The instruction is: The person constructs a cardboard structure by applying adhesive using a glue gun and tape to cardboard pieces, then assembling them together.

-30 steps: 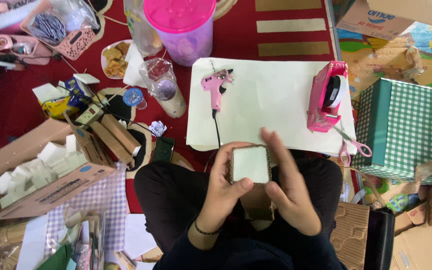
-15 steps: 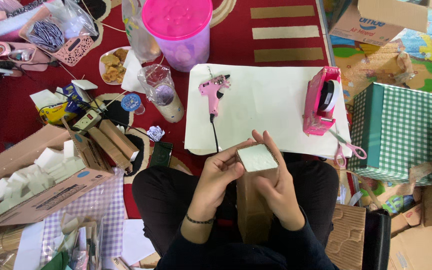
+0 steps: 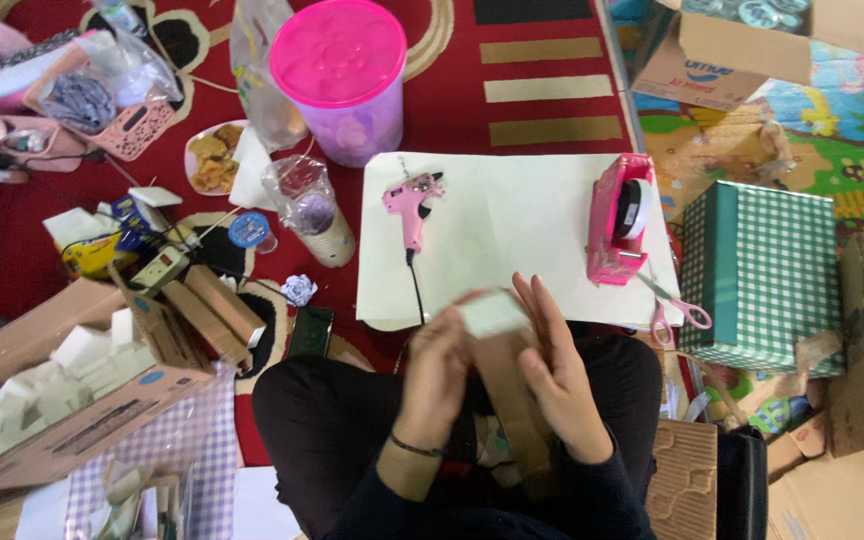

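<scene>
1. We saw the left hand [image 3: 439, 372] and the right hand [image 3: 557, 375] raised over the lap, both pressed against a small box [image 3: 500, 345] with a pale top and brown cardboard sides.
2. The left hand's fingers curled around the box's left side, blurred, so we could not tell exactly how each finger lay.
3. The right hand's fingers were stretched out straight and close together, flat along the box's right side, so the box sat clamped between the two hands.
4. The box hung just in front of the near edge of a cream sheet [image 3: 512, 220] spread on the red carpet [image 3: 542, 60].
5. On that sheet lay a pink glue gun [image 3: 412, 200] to the left and a pink tape dispenser [image 3: 620, 220] to the right, well apart.
6. Pink-handled scissors [image 3: 677, 308] rested at the sheet's right corner, beside a green checked box [image 3: 767, 275].
7. Beyond the sheet stood a lidded pink plastic jar [image 3: 342, 75].
8. At the left we noted an open carton [image 3: 72, 410] holding white foam blocks [image 3: 37, 380].
</scene>
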